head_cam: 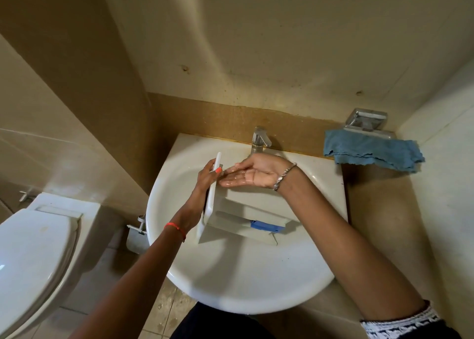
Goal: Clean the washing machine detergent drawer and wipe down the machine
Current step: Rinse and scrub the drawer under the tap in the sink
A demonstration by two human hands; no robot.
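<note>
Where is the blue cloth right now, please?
In the head view, the blue cloth is at the right, draped below the chrome wall holder, right of the sink and tap.

— What sort of place?
— Bathroom, small and tiled. White washbasin [195, 282] at centre of frame, chrome tap [260, 138] at its back edge, against the wall.
— More proof?
— White toilet [33, 249] with closed lid at lower left, water valve [138, 227] on the wall between toilet and basin, glossy beige wall tiles [64, 95] on every side, metal holder [366, 122] fixed at upper right of the basin, blue cloth [372, 150] draped just below it.
</note>
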